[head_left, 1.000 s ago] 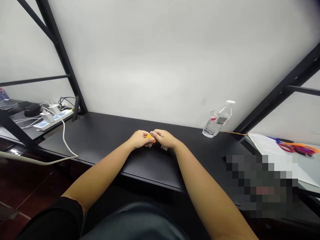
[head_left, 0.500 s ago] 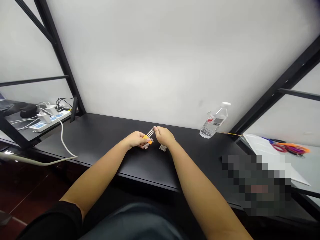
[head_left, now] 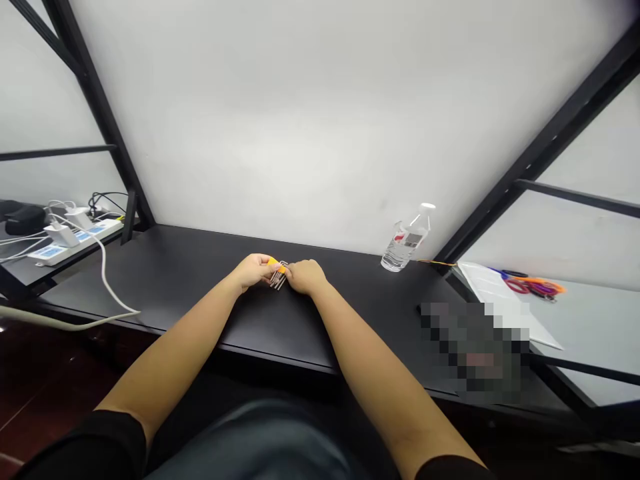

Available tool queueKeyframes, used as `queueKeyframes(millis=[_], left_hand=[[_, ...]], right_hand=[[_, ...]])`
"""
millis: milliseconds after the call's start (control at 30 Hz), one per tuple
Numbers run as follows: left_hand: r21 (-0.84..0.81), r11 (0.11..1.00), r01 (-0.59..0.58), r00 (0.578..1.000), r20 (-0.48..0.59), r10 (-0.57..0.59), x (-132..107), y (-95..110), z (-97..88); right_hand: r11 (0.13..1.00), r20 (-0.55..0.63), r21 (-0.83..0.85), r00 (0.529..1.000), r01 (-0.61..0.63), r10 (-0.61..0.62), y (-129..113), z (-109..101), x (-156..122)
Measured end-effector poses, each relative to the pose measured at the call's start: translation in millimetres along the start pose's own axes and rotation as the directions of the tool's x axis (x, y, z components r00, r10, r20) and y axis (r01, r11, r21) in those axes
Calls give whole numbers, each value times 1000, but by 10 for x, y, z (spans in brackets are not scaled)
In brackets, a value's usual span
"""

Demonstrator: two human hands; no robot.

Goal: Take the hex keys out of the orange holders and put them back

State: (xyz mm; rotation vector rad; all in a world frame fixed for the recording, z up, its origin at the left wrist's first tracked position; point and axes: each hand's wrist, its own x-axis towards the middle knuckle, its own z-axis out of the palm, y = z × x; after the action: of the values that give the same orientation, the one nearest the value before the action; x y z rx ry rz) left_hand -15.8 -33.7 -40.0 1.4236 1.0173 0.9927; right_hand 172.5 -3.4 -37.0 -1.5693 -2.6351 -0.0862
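The left hand (head_left: 255, 270) closes around an orange-ended bundle of metal rods (head_left: 279, 275) above the desk (head_left: 175, 283), while the right hand (head_left: 306, 277) pinches the rods from beside it.

A: Where does this view look from?
B: A head-worn camera; it faces forward and down across the black desk (head_left: 165, 283); the left hand (head_left: 255, 271) and right hand (head_left: 306, 277) sit close below; the white wall (head_left: 300, 120) stands beyond.
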Motion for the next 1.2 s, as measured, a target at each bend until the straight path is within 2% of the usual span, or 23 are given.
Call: queueKeyframes(millis=[233,367,467,533,600,733,833,933,1033,1100,1200], left_hand=[[34,999,11,1000,2,-11,-1,6,-17],[44,999,4,1000,-14,-3,-5,11,-5],[72,997,1,999,-34,1,-8,9,20],[92,996,-6,999,-41,10,-7,2,39],[102,995,-16,999,-47,21,0,-7,56],[97,994,-54,996,-64,60,21,-11,80],[70,996,-61,996,-60,65,24,0,100],[42,999,-30,998,-57,32,12,1,121],[41,999,8,999,-38,-7,-3,-14,118],[54,998,28,999,-32,-27,-8,-21,90],[52,998,35,998,-63,-32,-6,-9,21]], right_hand=[[1000,-18,-14,1000,-19,19,38,3,-30],[999,-72,31,997,25,-23,116,-60,-108],[966,-172,221,980,135,-98,177,-123,-157],[896,-242,395,964,204,-113,196,-151,-168],[851,-245,476,963,221,-113,190,-163,-166],[861,-199,449,966,238,-163,136,-153,-154],[873,-247,416,956,253,-159,109,-151,-142],[889,-302,398,947,228,-108,132,-172,-118],[906,-313,405,950,123,10,208,-203,-98],[920,-265,392,961,30,82,266,-216,-104],[943,-115,333,991,-22,64,301,-216,-150]])
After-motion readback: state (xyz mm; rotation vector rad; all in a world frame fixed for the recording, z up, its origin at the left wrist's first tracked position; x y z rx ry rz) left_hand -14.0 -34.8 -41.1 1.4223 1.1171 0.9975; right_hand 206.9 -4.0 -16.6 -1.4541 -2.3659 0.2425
